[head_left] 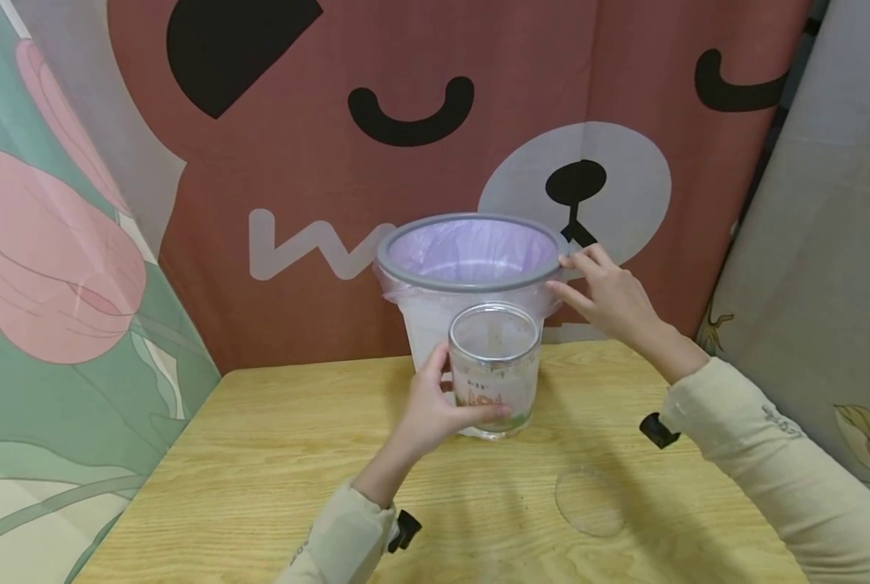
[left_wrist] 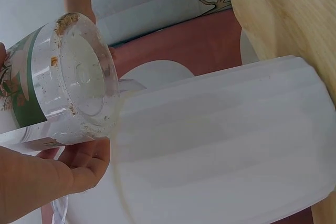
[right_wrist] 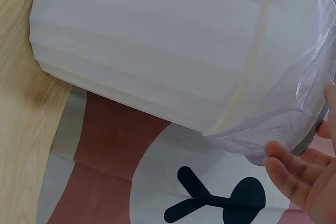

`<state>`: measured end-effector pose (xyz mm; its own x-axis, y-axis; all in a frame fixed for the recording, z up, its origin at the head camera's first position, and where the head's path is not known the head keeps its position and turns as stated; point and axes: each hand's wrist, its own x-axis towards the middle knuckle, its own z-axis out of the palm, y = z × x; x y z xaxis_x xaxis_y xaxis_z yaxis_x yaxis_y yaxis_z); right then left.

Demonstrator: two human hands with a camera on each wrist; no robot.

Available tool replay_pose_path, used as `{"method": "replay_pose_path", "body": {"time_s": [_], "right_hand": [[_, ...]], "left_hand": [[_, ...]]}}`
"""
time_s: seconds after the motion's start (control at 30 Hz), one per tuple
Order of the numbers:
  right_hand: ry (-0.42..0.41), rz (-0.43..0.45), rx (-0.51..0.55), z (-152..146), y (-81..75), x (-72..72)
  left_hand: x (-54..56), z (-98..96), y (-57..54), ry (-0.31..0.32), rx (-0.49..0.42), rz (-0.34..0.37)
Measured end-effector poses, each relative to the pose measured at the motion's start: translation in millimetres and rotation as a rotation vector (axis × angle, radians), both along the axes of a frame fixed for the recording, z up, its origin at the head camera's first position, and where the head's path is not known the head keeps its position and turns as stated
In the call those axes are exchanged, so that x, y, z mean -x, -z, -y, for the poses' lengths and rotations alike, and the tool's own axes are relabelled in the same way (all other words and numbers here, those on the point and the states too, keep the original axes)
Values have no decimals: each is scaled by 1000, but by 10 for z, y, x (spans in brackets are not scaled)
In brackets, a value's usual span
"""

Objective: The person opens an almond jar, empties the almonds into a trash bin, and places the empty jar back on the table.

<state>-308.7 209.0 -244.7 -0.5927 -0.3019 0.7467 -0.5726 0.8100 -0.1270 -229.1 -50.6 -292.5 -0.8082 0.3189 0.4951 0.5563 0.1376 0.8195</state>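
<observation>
My left hand point(head_left: 435, 410) grips a clear plastic jar point(head_left: 497, 389), thumb and fingers on opposite sides. The jar has a silver rim and a printed label, and stands upright in front of a white trash can point(head_left: 424, 324). Brown crumbs cling to the jar's bottom in the left wrist view, beside the curled fingers point(left_wrist: 86, 163). At the can's right side, my right hand point(head_left: 613, 296) holds the grey rim ring point(head_left: 471, 285), its fingertips point(right_wrist: 278, 153) by the overhanging bag edge. A thin purple bag point(head_left: 471, 247) lines the can.
A clear round lid point(head_left: 590, 501) lies flat on the wooden table point(head_left: 282, 487), right of the jar. Close behind the can hangs a reddish printed curtain point(head_left: 296, 178). More printed cloth point(head_left: 55, 324) stands along the left side, and a pale curtain point(head_left: 807, 268) on the right.
</observation>
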Motion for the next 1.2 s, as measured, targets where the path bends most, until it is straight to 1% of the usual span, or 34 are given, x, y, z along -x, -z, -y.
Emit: {"method": "replay_pose_path", "body": {"time_s": [0.23,0.57,0.73,1.0,1.2], "right_hand": [[-1,0,1,-1,1,1],[-4,5,-1,6,4,-13],[-6,0,1,6,-3,-17],[-5,-1,0,9,1,-9],[3,-4,-3,14,-9,-19]], "left_hand": [[15,-11,84,-2,12,22],[-8,-7,201,-14,17,26],[-14,-10,246,-22,23,14],[-12,1,316,-9,37,15],[-12,-2,349,-7,45,19]]}}
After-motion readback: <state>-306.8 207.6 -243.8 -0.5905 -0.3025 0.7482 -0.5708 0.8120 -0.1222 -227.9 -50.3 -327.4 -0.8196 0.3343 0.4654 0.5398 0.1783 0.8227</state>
